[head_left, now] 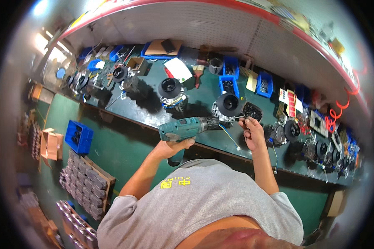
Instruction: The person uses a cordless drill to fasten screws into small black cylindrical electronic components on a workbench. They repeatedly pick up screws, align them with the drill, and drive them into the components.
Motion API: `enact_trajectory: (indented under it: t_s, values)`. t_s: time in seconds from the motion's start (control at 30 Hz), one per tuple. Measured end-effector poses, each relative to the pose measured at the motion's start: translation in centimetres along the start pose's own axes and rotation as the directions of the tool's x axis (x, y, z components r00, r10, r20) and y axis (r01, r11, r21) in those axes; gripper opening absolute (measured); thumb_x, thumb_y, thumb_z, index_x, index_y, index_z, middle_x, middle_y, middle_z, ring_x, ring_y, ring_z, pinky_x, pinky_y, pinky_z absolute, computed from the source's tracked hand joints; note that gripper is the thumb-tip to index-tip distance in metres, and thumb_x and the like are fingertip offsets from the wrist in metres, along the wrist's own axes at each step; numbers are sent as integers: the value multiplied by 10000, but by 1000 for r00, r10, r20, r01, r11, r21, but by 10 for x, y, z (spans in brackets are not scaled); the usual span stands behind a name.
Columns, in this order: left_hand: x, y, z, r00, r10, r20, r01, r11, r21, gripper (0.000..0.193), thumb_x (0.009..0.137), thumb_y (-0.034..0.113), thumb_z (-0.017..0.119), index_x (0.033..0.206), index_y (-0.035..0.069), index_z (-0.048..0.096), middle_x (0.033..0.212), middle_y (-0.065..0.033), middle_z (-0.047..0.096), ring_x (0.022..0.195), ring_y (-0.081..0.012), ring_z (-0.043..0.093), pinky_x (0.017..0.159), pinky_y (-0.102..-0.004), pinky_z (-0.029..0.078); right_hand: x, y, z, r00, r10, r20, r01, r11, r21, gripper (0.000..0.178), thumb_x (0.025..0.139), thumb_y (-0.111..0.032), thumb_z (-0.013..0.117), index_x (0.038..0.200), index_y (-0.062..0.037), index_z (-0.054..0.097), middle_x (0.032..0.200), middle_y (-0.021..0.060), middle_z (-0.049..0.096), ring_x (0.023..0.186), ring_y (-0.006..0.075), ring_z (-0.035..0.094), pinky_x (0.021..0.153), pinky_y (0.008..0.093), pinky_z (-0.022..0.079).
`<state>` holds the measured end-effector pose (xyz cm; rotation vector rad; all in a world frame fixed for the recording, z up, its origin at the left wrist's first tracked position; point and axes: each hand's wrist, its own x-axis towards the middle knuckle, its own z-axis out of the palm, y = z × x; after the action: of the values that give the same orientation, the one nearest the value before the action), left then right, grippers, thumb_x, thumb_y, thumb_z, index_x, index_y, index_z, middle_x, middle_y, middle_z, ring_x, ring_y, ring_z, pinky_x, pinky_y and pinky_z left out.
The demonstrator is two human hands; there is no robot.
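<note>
My left hand point(176, 146) is wrapped round the grip of a teal cordless drill point(183, 129), held level above the front of the bench. A long thin bit point(230, 119) runs from its black chuck toward my right hand point(252, 132). The right fingers are pinched together at the bit's tip; whatever small piece they may hold is hidden. Just beyond them lies a dark tray point(252, 111) of small black parts, probably screws. Behind the chuck stands a motor unit point(229, 104) with a black round top, and a thin cable with a white connector point(238, 148) hangs near it.
More motor units point(170, 88) line the green bench on both sides. Blue bins point(228, 85) of small parts, a paintbrush point(198, 75) and a white sheet point(178, 69) sit at the back. On the floor at left are a blue crate point(79, 136) and stacked metal parts point(84, 182).
</note>
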<state>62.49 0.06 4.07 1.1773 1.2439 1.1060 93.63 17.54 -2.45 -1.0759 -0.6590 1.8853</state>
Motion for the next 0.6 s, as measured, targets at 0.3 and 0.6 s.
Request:
enact_trajectory:
  t_s: [0.3, 0.6]
  values:
    - [38, 8, 61, 992, -125, 33, 123, 991, 54, 271, 909, 185, 755, 1115, 40, 655, 925, -26, 673, 757, -111, 615, 690, -290, 530, 11, -9, -44, 995, 100, 19, -101, 942, 319, 140, 963, -28, 612, 1100, -47, 594, 1101, 135, 710, 934, 162, 721, 433, 162, 399]
    - [41, 17, 76, 989, -142, -40, 145, 985, 93, 259, 893, 154, 759, 1100, 34, 660, 920, -37, 671, 762, -130, 625, 698, -300, 524, 31, -5, -62, 990, 140, 34, -142, 904, 403, 135, 963, -82, 657, 1089, -51, 621, 1093, 113, 711, 958, 144, 716, 439, 174, 367]
